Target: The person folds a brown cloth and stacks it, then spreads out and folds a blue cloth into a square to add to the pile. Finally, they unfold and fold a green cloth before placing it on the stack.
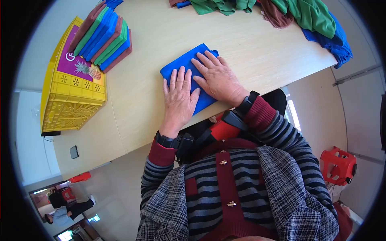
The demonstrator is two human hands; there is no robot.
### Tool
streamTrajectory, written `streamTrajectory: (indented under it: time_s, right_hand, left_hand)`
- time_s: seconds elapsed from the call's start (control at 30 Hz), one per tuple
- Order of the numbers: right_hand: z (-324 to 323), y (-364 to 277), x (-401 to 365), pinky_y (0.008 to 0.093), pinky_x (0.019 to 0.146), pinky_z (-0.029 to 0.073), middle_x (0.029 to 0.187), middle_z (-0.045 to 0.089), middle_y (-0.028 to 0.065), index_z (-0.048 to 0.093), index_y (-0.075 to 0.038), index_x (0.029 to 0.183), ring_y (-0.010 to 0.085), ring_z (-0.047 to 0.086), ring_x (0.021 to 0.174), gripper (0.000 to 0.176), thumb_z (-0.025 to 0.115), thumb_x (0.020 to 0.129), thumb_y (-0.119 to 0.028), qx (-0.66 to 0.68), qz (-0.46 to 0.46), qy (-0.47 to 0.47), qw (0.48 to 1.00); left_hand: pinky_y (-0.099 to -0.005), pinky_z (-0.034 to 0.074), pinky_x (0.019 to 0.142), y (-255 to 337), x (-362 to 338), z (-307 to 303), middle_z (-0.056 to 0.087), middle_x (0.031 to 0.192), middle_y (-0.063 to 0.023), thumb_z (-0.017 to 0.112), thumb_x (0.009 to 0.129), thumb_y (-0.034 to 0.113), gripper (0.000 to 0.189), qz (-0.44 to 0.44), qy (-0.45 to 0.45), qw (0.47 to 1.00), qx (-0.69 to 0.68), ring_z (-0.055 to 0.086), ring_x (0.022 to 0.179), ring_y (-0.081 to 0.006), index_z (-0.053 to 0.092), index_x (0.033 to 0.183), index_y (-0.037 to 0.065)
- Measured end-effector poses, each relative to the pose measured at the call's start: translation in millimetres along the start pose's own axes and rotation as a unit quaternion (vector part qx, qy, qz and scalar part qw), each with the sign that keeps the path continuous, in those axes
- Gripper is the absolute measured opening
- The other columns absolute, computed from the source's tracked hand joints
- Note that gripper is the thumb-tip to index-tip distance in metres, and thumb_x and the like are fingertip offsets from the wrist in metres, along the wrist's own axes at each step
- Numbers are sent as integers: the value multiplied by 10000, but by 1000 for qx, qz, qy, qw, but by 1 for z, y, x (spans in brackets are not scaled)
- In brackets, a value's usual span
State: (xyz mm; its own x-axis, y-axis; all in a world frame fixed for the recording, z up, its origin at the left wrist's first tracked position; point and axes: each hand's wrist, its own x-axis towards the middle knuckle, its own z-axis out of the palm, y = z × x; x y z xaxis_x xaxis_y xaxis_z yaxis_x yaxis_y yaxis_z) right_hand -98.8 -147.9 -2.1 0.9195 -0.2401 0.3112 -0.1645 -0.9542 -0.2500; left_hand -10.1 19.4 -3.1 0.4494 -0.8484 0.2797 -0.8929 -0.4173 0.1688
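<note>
Smoothing seems the step in hand: the left hand point(179, 98) and right hand point(222, 80) lie flat, fingers loosely spread, gripping nothing, on the folded blue cloth point(185, 58) at the frame's upper centre. The next move calls for keeping its layers aligned.

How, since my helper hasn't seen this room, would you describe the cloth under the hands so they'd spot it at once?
On the pale table, look right of the yellow crate. There the left hand and right hand rest on a folded blue cloth. It lies flat and apart, unlike the crumpled cloths or the stack of folded ones.
</note>
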Motion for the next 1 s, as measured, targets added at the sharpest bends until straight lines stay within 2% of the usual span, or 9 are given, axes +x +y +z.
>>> streamTrajectory:
  time_s: [0.1,0.2,0.37,0.47,0.63,0.73,0.87,1.0]
  right_hand:
    - [-5,1,1,465,1242,221,1613,392,135,456,-100,1532,329,294,1522,594,437,1059,-460,-8,5,-5,1000]
    - [-6,1,0,464,1241,225,1614,391,133,456,-99,1531,330,299,1520,593,438,1059,-456,-14,-7,-8,1000]
    - [-4,5,0,466,1235,238,1609,398,134,461,-97,1526,332,307,1514,589,441,1059,-455,-24,-12,-3,1000]
    - [-6,5,-1,467,1231,250,1604,407,134,459,-97,1528,336,314,1511,590,445,1059,-455,-17,-16,-13,1000]
    - [-4,4,-1,470,1228,257,1601,414,130,458,-97,1528,333,318,1510,591,450,1059,-456,-39,-19,0,999]
    - [-3,5,-1,470,1229,256,1603,411,128,461,-98,1526,329,321,1509,594,454,1056,-462,-26,-16,-4,1000]
    - [-2,6,0,502,1234,248,1604,407,133,454,-102,1531,336,315,1513,602,428,1058,-474,-17,-15,-6,1000]
    - [-3,5,-1,498,1236,246,1607,404,131,454,-103,1531,333,313,1515,604,427,1057,-476,-16,-11,-9,1000]
  left_hand:
    - [-595,179,1219,-12,4,-2,327,1634,-177,468,1050,443,656,-4,-9,1000,-11,263,1522,-374,377,1551,29]
    - [-604,187,1215,-29,15,-5,352,1619,-182,439,1059,467,655,-83,-17,995,-60,284,1512,-374,389,1543,28]
    - [-585,198,1219,-20,12,-22,382,1596,-205,481,1045,474,676,-127,-12,992,-10,308,1498,-392,403,1528,8]
    - [-545,249,1218,20,-18,-36,437,1541,-231,574,1012,403,651,60,32,994,-83,366,1461,-396,437,1492,-15]
    - [-503,315,1203,32,-33,-20,477,1487,-240,653,961,297,617,81,41,996,-5,421,1419,-381,473,1455,-28]
    - [-464,421,1140,33,-35,-22,514,1449,-225,687,880,45,555,84,57,995,-1,494,1358,-390,530,1410,-11]
    - [-465,415,1150,31,-39,-14,498,1444,-271,584,941,110,508,100,46,990,92,497,1346,-408,504,1420,-36]
    - [-457,426,1145,46,-39,-21,492,1435,-303,549,938,71,503,88,22,987,135,507,1333,-424,492,1418,-67]
